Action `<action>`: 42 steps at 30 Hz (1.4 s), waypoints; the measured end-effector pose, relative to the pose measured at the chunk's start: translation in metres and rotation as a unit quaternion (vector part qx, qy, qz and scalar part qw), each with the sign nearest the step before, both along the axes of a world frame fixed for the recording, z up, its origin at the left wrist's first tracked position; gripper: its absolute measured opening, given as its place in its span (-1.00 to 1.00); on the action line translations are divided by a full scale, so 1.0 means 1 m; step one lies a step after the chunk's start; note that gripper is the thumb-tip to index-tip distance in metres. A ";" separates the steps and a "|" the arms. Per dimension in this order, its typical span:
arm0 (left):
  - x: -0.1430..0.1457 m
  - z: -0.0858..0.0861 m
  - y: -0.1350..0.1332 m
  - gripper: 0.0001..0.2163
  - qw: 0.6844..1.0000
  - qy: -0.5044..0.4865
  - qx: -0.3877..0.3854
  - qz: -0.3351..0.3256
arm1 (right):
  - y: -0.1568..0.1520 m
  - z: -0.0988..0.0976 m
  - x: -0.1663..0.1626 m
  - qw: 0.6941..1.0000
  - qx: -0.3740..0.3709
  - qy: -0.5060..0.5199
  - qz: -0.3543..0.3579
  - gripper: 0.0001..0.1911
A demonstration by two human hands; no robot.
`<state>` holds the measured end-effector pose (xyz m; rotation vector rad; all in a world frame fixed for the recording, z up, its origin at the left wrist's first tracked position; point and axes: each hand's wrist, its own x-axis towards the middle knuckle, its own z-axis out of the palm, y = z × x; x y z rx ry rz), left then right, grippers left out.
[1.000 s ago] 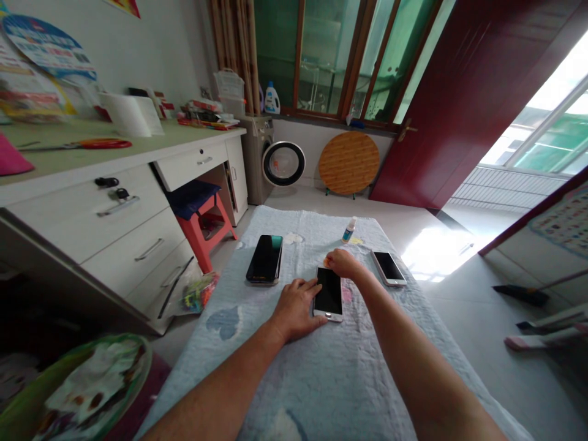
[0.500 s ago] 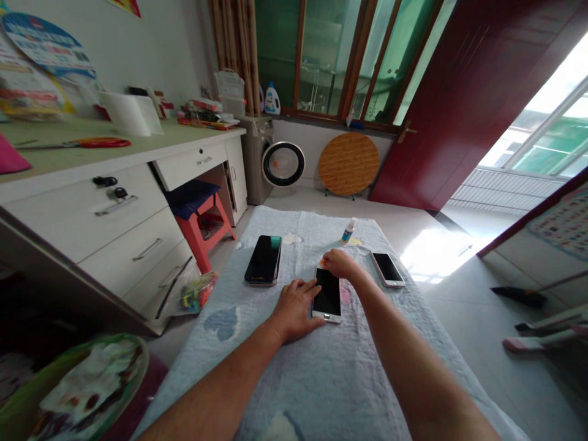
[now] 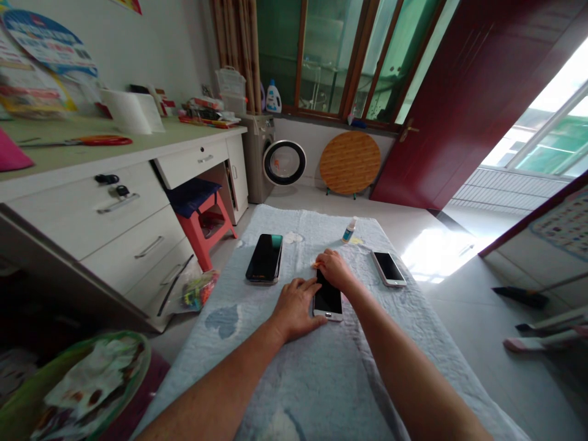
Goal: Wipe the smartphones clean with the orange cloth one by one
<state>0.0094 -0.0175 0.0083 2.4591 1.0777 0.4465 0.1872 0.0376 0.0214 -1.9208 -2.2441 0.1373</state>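
Tablecloth — R hand shifted left over phone, pinching orange wad — L hand spread, touching phone.

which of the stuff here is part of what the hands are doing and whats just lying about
In use:
- middle phone, left hand at its edge
- orange piece in the right hand
- likely also: small bottle, dark left phone, white right phone

Lying about:
- orange-handled scissors, white roll on the desk
- stool
- round wooden top
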 end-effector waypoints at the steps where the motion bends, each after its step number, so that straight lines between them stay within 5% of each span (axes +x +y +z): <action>1: 0.000 0.000 0.000 -0.26 1.000 -0.007 -0.003 0.006 | -0.003 -0.001 0.000 1.000 0.001 0.013 0.005 -0.79; 9: 0.002 -0.012 0.001 0.02 0.997 -0.058 -0.010 0.042 | -0.044 0.003 -0.007 0.994 -0.014 0.084 0.068 -0.80; 20: 0.000 -0.008 0.004 -0.30 1.000 -0.010 0.008 -0.006 | -0.091 0.022 -0.020 0.979 -0.081 0.127 0.135 -0.81; 31: -0.001 -0.006 0.008 -0.20 1.000 0.006 -0.019 -0.014 | -0.104 0.031 0.024 0.978 -0.158 0.112 0.075 -0.80; 42: 0.001 -0.010 0.006 -0.35 1.000 -0.011 0.015 -0.010 | -0.094 0.016 -0.023 0.985 -0.054 0.135 0.098 -0.83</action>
